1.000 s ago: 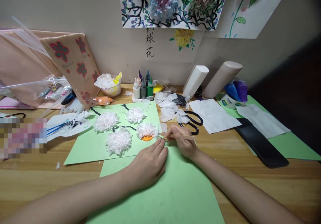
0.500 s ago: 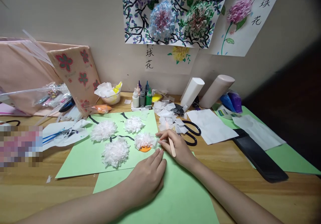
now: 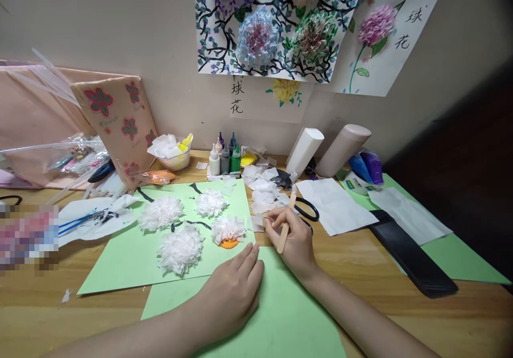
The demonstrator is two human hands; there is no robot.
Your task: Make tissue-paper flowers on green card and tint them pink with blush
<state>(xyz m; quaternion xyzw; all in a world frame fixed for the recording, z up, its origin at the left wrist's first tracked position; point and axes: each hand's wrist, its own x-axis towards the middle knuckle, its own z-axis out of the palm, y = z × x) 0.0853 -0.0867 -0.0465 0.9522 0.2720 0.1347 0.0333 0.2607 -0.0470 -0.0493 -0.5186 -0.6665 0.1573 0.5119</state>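
Observation:
My left hand (image 3: 238, 286) lies flat with fingers outstretched over the edges of two green paper sheets (image 3: 288, 315). In my right hand (image 3: 298, 246) a wooden craft stick (image 3: 284, 238) is held slantwise, thumb and forefinger pinched beside a piece of white tissue paper (image 3: 257, 223). Several fluffy white tissue flowers sit on the upper green sheet (image 3: 116, 272). The flower nearest my hands (image 3: 227, 228) has a bare orange clay patch (image 3: 229, 243) along its lower edge. Loose tissue squares (image 3: 262, 189) lie beyond my right hand, next to black-handled scissors (image 3: 308, 207), partly hidden by that hand.
Paint bottles (image 3: 225, 160) and a bowl of tissue (image 3: 172, 155) stand at the back. White paper (image 3: 336, 203) and a long black object (image 3: 417, 256) lie at right. Thin blue-handled tools (image 3: 82, 222) rest on paper at left. Flower artworks (image 3: 276, 26) hang on the wall.
My right hand has moved right, away from the orange-patched flower, with the craft stick still in it. My left hand stays on the paper. The view has shifted slightly.

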